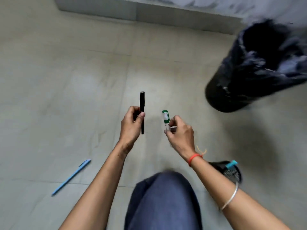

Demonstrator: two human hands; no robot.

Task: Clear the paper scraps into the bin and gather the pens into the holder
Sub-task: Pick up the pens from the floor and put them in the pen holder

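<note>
Pen holder [234, 174], black mesh, stands on the floor [66, 80] close to the body, partly hidden by the right forearm; one blue-capped item already in it. Blue pen [71, 177] lies loose at near left, long axis diagonal, up-right. Farther out: left hand [131, 125] curled round a black pen [142, 103], held upright; right hand [181, 131] pinches a green-capped pen [165, 117] at its lower end. Holder lies back and right of both hands, right hand nearer. Bin [249, 72], black-bagged, far right.

Head camera looks steeply down at the floor [69, 83].
</note>
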